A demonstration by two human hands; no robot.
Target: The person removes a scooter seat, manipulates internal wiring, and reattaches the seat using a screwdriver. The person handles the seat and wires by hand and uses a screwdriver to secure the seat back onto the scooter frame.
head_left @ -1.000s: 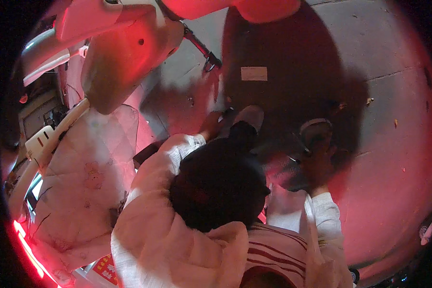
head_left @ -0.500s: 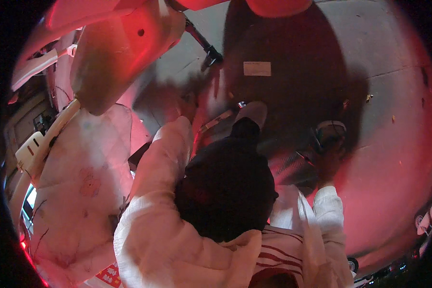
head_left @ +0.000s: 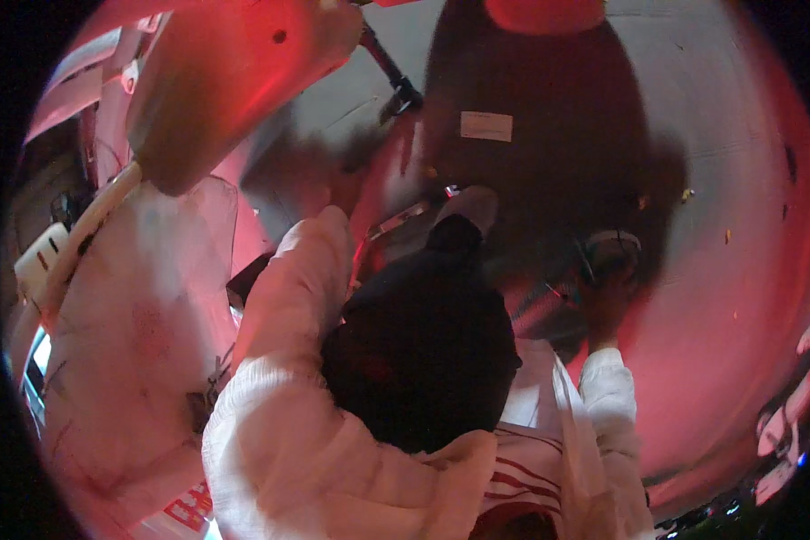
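Note:
My left hand (head_left: 344, 191) reaches forward beside the lower part of a pale, scooter-like body. It is dark and smeared, so its fingers and anything in them cannot be made out. Lower right, my right hand (head_left: 610, 290) is in deep shadow next to a dark rounded thing with a pale curved rim (head_left: 616, 238), which resembles a shoe toe. A thin dark piece with a small glint (head_left: 556, 292) shows beside that hand; whether the fingers hold it is unclear. Between my arms is my knee in dark cloth (head_left: 418, 360), with a greyish shoe tip (head_left: 477, 205) ahead of it.
On the left stands the pale body panel (head_left: 234, 81) under red light, with a dark stand-like leg (head_left: 391, 72) beyond it. A white paper label (head_left: 486, 126) lies on the shadowed ground. Small scraps (head_left: 688, 194) are scattered to the right. A narrow bar (head_left: 400, 219) lies near the shoe.
The whole view has shifted slightly, with the panel and the ground things displaced a little. Both hands stay in about the same places.

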